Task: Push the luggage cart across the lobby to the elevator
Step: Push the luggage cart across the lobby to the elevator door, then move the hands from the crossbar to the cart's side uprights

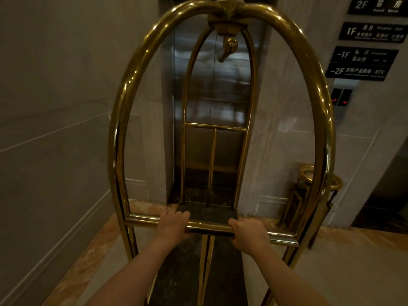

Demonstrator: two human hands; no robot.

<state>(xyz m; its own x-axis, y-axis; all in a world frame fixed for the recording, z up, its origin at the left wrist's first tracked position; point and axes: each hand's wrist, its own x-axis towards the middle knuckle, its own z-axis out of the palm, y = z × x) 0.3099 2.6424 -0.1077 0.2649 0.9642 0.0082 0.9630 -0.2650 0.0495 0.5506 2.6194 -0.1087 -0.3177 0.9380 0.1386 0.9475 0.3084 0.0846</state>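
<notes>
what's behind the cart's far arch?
Behind the luggage cart: closed steel elevator doors, framed by marble wall. The cart's deck hides the threshold. Left hand and right hand grip the near crossbar.

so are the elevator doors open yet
No, the elevator doors are shut, with the cart stopped right in front of them.

The marble floor (353,272) carries the brass cart (123,138) in the middle and a brass bin (298,202) far right, by the wall.
</notes>
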